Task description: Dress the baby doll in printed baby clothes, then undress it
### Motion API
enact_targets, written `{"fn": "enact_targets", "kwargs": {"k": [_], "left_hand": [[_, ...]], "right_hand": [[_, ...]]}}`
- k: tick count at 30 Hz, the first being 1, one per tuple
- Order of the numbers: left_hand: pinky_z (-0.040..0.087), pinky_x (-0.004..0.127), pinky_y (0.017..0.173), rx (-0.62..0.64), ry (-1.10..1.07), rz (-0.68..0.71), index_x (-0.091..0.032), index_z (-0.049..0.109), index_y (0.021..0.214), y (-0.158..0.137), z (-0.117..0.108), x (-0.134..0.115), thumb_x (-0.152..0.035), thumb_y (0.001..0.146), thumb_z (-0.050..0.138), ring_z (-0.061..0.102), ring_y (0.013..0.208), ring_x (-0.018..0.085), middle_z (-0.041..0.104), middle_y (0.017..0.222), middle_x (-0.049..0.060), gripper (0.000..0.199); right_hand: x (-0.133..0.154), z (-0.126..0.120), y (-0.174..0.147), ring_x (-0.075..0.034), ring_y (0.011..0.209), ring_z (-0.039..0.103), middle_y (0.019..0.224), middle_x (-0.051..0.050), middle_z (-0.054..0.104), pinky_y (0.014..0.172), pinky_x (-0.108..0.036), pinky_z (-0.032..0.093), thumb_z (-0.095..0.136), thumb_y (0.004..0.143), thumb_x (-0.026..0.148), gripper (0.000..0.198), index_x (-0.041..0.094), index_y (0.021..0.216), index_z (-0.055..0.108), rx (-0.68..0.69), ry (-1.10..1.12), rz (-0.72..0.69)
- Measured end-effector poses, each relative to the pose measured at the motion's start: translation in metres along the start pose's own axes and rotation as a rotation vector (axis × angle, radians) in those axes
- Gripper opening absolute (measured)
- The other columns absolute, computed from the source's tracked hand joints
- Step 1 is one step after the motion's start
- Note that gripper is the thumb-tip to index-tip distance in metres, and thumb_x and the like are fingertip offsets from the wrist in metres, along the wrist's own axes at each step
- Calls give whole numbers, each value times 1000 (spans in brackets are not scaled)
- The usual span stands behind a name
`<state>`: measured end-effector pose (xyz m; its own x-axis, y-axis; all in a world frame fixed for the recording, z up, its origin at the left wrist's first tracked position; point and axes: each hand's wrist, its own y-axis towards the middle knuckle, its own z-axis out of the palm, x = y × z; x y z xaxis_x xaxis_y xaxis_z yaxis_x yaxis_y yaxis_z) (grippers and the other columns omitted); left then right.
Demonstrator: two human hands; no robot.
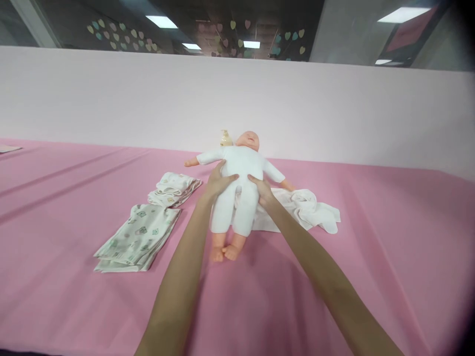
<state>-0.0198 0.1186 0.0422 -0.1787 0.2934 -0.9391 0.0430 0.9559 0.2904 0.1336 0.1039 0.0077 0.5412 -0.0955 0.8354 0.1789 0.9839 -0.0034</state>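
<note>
A baby doll (242, 165) with a white cloth body and bare plastic head, hands and feet is between my two hands, face up, arms spread. My left hand (218, 183) grips its waist on the left, thumb across the belly. On the other side my right hand (261, 189) holds the hip, thumb on the front; the fingers of both hands are partly hidden behind the doll. Partly behind the doll and my right forearm, a crumpled white cloth (309, 210) lies on the pink surface (289, 296).
Left of the doll lie a folded patterned cloth (139, 235) and, behind it, a smaller folded white printed cloth (172, 188). A pale yellow pump bottle (225, 138) stands by the white wall (148, 99), beside the doll's head. A flat item (9, 148) is at the far left edge.
</note>
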Motion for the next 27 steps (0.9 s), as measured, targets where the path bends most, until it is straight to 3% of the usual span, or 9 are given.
{"fn": "enact_targets", "kwargs": {"k": [4, 9, 12, 16, 22, 24, 27], "left_hand": [[30, 39, 110, -101, 307, 74, -18, 55, 123, 10, -5, 21, -26, 74, 70, 45, 128, 27, 52, 134, 12, 53], [35, 47, 105, -127, 588, 137, -18, 57, 122, 9, -6, 30, -28, 85, 56, 50, 121, 32, 55, 129, 14, 38], [38, 51, 100, -86, 745, 142, -20, 57, 125, 5, -4, 31, -22, 87, 49, 50, 118, 35, 50, 131, 16, 38], [34, 53, 103, 11, 850, 146, -21, 51, 134, 3, 0, 37, -14, 83, 51, 35, 131, 39, 38, 143, 18, 51], [33, 51, 104, 125, 868, 95, -25, 50, 135, 4, -2, 45, -5, 82, 48, 39, 128, 36, 41, 141, 15, 57], [32, 49, 106, 125, 887, 120, -21, 51, 135, 4, -4, 46, -3, 82, 47, 40, 128, 35, 43, 139, 16, 56], [32, 45, 106, 152, 908, 178, -9, 48, 135, 5, -7, 48, -4, 84, 47, 41, 126, 34, 44, 136, 21, 51]], "right_hand": [[-11, 9, 10, -21, 78, 66, 84, -7, 69, 74, -35, 58, 73, 72, 20, 38, 13, 106, 57, -27, -40, 22], [-26, 19, 26, -20, 80, 66, 81, -6, 68, 76, -34, 56, 72, 76, 27, 38, 14, 108, 57, -28, -99, 33], [-34, 22, 37, -18, 75, 65, 80, -6, 68, 75, -32, 56, 69, 78, 24, 32, 13, 105, 56, -40, -175, 42], [-44, 22, 46, -16, 74, 66, 85, -7, 69, 72, -30, 56, 63, 83, 21, 28, 11, 107, 55, -21, -286, 34], [-43, 9, 54, -16, 76, 66, 92, -9, 70, 72, -30, 55, 50, 92, 31, 27, 12, 110, 55, 20, -683, -57], [-34, -6, 54, -18, 86, 66, 96, -10, 69, 79, -32, 53, 43, 95, 36, 31, 12, 106, 58, 34, -866, -105], [-14, -38, 46, -24, 111, 56, 115, -14, 64, 97, -37, 42, 46, 93, 31, 27, 12, 107, 60, 54, -1196, -195]]}}
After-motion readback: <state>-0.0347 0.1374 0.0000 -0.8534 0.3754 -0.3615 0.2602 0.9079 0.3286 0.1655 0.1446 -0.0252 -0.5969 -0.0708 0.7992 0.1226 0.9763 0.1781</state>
